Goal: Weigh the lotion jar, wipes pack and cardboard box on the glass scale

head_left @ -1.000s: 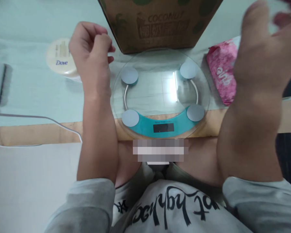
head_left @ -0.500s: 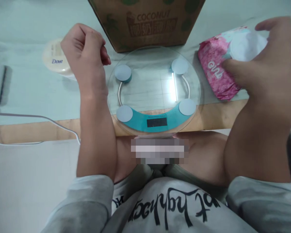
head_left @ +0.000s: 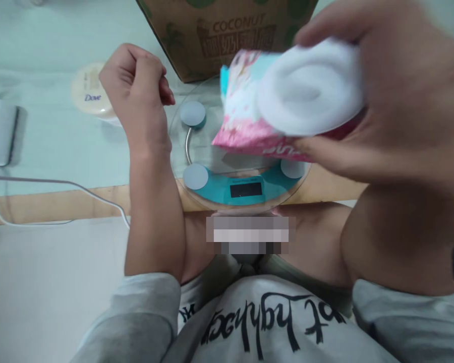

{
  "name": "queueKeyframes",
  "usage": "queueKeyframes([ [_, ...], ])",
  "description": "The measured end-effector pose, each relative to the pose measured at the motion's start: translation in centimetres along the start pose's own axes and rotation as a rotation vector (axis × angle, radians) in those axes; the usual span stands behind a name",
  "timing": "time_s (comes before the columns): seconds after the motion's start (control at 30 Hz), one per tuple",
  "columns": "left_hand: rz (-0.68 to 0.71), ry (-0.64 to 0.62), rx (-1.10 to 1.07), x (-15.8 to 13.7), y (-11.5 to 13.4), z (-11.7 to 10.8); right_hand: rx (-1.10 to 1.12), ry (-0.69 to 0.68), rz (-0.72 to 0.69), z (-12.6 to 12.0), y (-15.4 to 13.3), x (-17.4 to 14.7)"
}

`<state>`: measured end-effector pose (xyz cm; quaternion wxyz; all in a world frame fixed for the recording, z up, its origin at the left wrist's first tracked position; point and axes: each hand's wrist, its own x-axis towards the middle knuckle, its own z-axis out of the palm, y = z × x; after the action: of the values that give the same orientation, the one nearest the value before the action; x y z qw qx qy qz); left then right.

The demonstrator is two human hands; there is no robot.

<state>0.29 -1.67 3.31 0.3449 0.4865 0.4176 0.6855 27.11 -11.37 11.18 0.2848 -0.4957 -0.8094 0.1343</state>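
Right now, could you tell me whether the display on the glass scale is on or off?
Off, apparently: the display on the scale is a dark blank rectangle with no digits visible.

You look down on a table (head_left: 41,204) with a pale wooden front edge, covered by a light mint-green cloth (head_left: 53,146). Below the edge, a plain whitish floor (head_left: 41,282) shows. The light is soft and even.
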Motion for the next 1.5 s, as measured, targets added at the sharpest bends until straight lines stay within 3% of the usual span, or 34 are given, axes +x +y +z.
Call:
queueKeyframes([
  [0.1, -0.017, 0.021, 0.001, -0.2, 0.2, -0.1, -0.1, -0.14, -0.251, 2.1, -1.4, 1.0],
  [0.27, -0.068, -0.002, 0.058, -0.8, 0.2, 0.1, -0.019, -0.207, -0.232, 4.3, 0.7, 0.9],
  [0.47, -0.069, -0.002, 0.03, -1.0, 0.1, 0.8, 0.025, -0.102, -0.377, 4.9, 1.2, 1.5],
  [0.7, -0.087, -0.036, 0.003, -1.8, 0.8, 1.6, 0.018, -0.029, -0.199, 7.1, 0.8, 1.7],
  [0.97, -0.117, -0.167, 0.047, -2.3, -1.4, 3.0, 0.073, 0.1, -0.171, 8.7, 0.7, 1.1],
  [1.3, -0.099, -0.122, 0.045, -2.5, -2.2, 3.2, 0.012, 0.03, 0.054, 9.2, 0.2, 1.4],
  [1.5, -0.144, -0.137, 0.057, -2.2, -2.4, 3.1, -0.022, -0.079, -0.011, 8.6, 0.0, 1.2],
])
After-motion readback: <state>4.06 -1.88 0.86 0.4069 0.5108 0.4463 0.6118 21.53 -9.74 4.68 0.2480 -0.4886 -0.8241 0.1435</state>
